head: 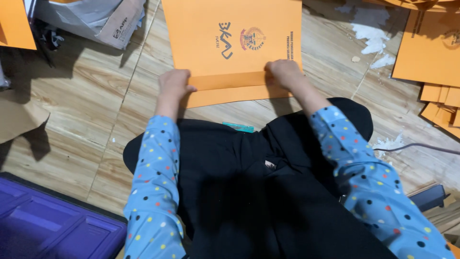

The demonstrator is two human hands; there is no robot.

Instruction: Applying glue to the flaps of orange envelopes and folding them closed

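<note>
Seated on a wood-grain plank floor point(91, 110), a person in blue polka-dot sleeves point(153, 192) is working a large orange paper envelope point(230, 43) lying flat just ahead of the black-clad lap point(239, 192). The left hand point(173, 84) is curling into a loose fist, knuckles pressing down on the envelope's folded bottom flap point(230, 81) at its left corner. The right hand point(282, 73) is likewise closing, fingers tucked, bearing on the same flap at the right end. Neither hand is gripping; both are pressing flat, well apart across the flap. A teal strip point(238, 127) is lying between lap and envelope. More orange sheets point(431, 48) are stacking at far right; a purple plastic tray point(48, 225) is sitting lower left.
</note>
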